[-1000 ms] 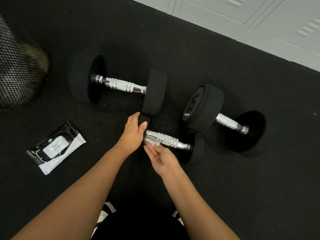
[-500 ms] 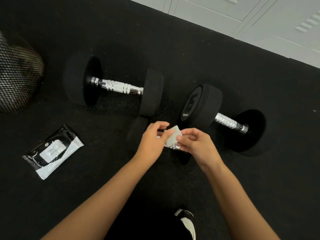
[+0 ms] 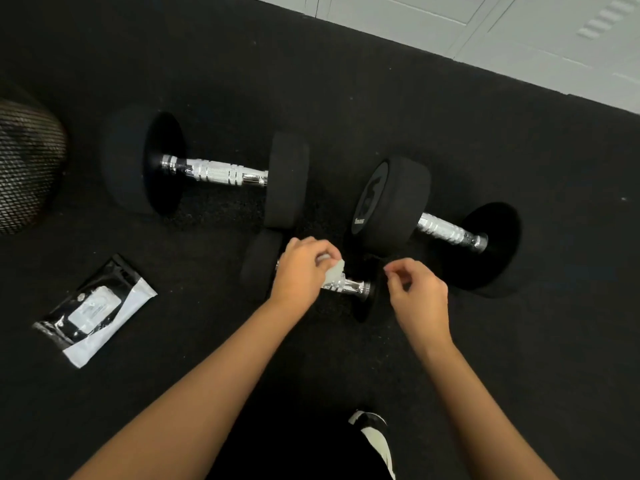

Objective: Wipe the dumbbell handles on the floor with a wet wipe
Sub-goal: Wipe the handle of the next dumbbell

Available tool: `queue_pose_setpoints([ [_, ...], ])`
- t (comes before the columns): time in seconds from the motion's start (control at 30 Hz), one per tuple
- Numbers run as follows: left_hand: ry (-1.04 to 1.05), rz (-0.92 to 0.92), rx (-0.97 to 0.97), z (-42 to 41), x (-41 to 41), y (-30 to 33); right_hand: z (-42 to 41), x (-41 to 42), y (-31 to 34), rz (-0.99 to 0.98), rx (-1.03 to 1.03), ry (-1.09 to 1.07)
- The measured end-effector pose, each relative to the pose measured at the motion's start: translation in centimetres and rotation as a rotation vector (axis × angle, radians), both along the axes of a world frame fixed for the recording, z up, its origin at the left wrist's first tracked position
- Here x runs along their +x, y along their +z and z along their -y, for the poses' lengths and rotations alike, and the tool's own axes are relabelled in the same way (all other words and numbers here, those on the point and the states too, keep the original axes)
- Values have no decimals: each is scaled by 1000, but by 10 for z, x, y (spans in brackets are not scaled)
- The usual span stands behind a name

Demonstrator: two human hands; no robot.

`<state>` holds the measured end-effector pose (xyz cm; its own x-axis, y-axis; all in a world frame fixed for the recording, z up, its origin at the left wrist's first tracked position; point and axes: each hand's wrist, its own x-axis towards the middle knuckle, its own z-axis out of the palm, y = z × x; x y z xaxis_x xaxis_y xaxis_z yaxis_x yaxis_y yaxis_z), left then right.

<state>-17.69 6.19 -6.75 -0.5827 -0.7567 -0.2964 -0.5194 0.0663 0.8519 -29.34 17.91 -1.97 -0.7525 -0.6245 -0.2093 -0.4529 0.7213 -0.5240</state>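
Three black dumbbells with chrome handles lie on the dark floor. The small dumbbell (image 3: pixel 353 287) is nearest me, and my left hand (image 3: pixel 301 271) hovers over its handle, pinching a folded white wet wipe (image 3: pixel 334 273). My right hand (image 3: pixel 415 292) floats just right of that dumbbell's right head, fingers loosely curled and holding nothing. A large dumbbell (image 3: pixel 214 173) lies behind to the left. Another large dumbbell (image 3: pixel 443 230) lies to the right. My left hand hides most of the small handle.
A black and white wet wipe pack (image 3: pixel 95 308) lies on the floor at the left. A mesh basket (image 3: pixel 24 168) stands at the far left edge. Grey lockers (image 3: pixel 502 32) line the top right. My shoe (image 3: pixel 375 434) shows at the bottom.
The wipe has passed from both hands into my left hand alone. My right hand has let go and drawn away to the right.
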Motion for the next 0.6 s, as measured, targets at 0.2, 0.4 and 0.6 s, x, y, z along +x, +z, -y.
queue_pose_setpoints([
  [0.2,-153,208,-344,-6,-4,-23,-4,11,-27,-152,22,132],
  [0.4,-366,174,-594,-11,7,-30,-11,14,-37,-38,14,206],
  [0.6,-456,156,-518,-7,12,-29,-17,17,-41,-9,-22,151],
])
